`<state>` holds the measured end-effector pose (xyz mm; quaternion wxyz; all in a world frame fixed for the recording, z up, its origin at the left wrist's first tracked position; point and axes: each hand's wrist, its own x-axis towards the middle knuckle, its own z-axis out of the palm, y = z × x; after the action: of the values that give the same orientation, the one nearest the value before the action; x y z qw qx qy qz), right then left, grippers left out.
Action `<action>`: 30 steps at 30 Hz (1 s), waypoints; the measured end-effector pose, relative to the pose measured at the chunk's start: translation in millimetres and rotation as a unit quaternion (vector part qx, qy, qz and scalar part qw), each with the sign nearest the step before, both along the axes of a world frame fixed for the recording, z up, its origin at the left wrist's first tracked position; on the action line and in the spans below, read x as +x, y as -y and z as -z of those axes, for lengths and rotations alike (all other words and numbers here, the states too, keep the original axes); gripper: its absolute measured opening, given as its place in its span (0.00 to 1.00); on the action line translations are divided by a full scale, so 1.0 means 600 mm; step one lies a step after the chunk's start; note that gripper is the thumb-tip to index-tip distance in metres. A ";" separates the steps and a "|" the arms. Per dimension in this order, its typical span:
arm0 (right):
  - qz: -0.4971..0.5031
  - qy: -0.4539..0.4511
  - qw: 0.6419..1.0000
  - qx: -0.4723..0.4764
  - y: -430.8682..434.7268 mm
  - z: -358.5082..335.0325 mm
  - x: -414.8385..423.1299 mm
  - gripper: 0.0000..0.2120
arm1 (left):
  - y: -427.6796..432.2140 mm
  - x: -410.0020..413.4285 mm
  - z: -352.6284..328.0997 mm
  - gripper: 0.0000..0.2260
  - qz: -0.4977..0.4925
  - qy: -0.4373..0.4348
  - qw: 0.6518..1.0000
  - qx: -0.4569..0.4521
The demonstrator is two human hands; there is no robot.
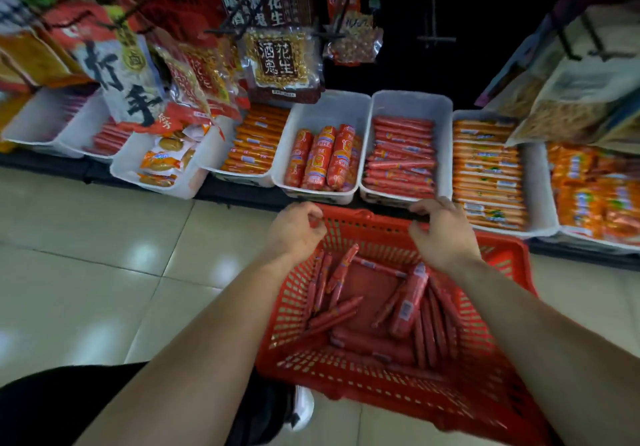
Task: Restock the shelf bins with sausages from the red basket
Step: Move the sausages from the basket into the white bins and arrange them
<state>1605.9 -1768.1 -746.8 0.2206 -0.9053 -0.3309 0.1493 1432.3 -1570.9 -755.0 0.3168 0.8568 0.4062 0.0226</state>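
A red plastic basket [485,386] sits on the tiled floor in front of a low shelf, with several red sausages [405,307] loose in its bottom. My left hand [294,231] grips the basket's far rim at its left corner. My right hand [443,234] hovers over the far rim on the right, fingers curled and apart, nothing in it. White shelf bins stand just beyond: one with fat red sausages [322,158], one with thin red sausages [401,158], and one with orange sausages [485,172].
More white bins run left [48,123] and right [595,192] along the shelf. Hanging snack bags [277,54] overhang the bins from above. Glossy floor tiles [104,255] spread to the left. My dark trousers and a white shoe [301,407] are beside the basket.
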 end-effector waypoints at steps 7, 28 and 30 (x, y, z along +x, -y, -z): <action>0.003 -0.047 0.997 -0.066 0.153 0.075 -0.036 0.09 | 0.129 -0.058 0.059 0.09 0.095 -0.138 0.985 -0.032; 0.185 -0.217 0.941 -0.181 0.135 0.345 -0.099 0.41 | 0.214 -0.040 0.308 0.26 0.282 -0.284 0.895 -0.195; 0.192 -0.211 0.943 -0.171 0.132 0.354 -0.099 0.43 | 0.225 -0.044 0.324 0.28 0.307 -0.320 0.880 -0.169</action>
<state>1546.6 -1847.5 -959.4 0.1519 -0.9236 -0.0659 0.3458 1405.6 -1705.6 -949.5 0.3005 0.8329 0.1996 -0.4198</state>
